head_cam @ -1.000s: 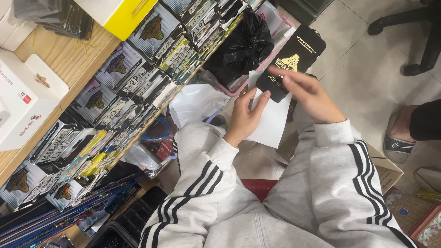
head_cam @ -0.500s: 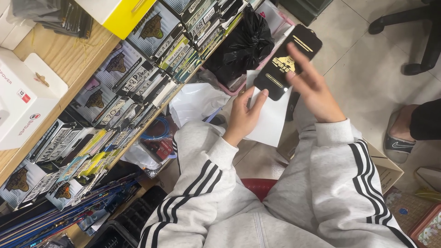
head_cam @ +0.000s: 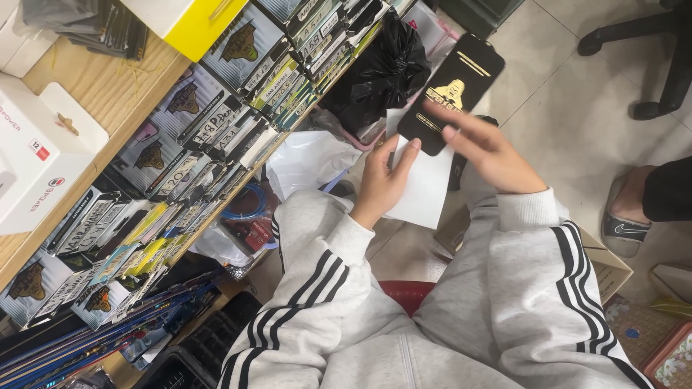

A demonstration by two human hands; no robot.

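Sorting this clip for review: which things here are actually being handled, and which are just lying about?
In hand:
- left hand holding the white paper sleeve
- right hand holding the flat black panel with gold print

Lying about:
- black plastic bag
- rows of boxed packs on the shelf
- yellow box
- white box
- cardboard box

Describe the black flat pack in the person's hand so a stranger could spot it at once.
Start at the wooden shelf crammed with boxed packs on the left, then go right to the person's two hands over the tiled floor. The right hand holds a slim black pack above the white envelope in the left hand. It alone is black with a gold emblem.
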